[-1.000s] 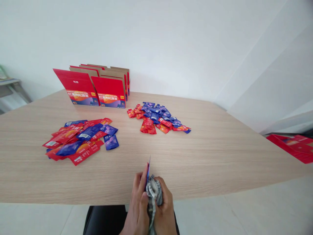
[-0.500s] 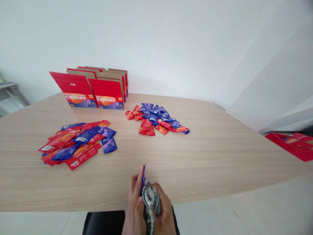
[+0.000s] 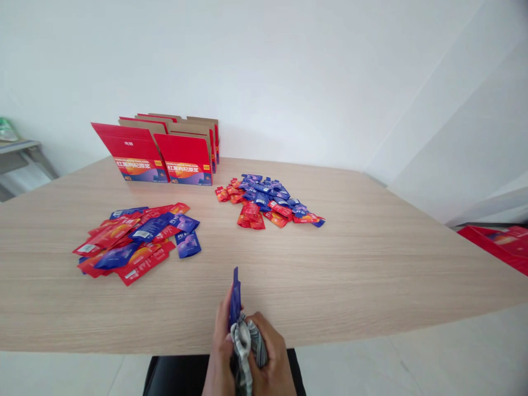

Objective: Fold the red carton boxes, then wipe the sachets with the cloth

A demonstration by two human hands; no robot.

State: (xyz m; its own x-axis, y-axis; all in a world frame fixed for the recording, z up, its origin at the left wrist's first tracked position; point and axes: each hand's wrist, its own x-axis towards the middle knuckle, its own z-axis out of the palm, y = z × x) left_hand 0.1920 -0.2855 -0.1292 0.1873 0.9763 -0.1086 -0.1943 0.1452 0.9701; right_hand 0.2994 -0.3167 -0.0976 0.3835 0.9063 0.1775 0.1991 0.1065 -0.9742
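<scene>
Close to the table's front edge, my left hand (image 3: 221, 346) is closed on a blue sachet (image 3: 235, 300), which stands on edge and points away from me. A grey-and-white striped cloth (image 3: 245, 341) is bunched in my right hand (image 3: 270, 352), its fingers wrapped round it. The cloth presses against the near end of the sachet, between both hands. To the left lies a pile of long red and blue sachets (image 3: 132, 242). Farther back in the middle is a heap of smaller red and blue sachets (image 3: 268, 201).
Several red cardboard boxes (image 3: 185, 157) with raised flaps stand at the back left of the wooden table (image 3: 350, 264), near the white wall. A red container (image 3: 495, 247) is off the table's right side. Another small table (image 3: 20, 147) shows at far left.
The blue sachet has turned, so more of its face shows, and it stands out farther from the left hand. Both hands have moved slightly left with the cloth.
</scene>
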